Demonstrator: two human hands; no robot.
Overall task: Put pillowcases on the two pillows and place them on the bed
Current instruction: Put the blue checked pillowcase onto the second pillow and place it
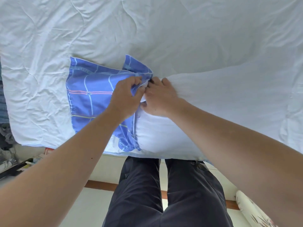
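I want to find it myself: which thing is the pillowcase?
Look at the big white bed. Near its front edge, both hands meet; the pillowcase lies flat beside the left hand. It is the only blue checked cloth; everything around it is plain white.

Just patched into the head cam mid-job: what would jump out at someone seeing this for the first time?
The blue checked pillowcase stands out at centre-left against the white quilted bed cover. Both hands meet at its open end: the left hand pinches the blue fabric while the right hand presses on the plain white pillow, most of which lies bare to the right. Dark trousers show below the bed edge.
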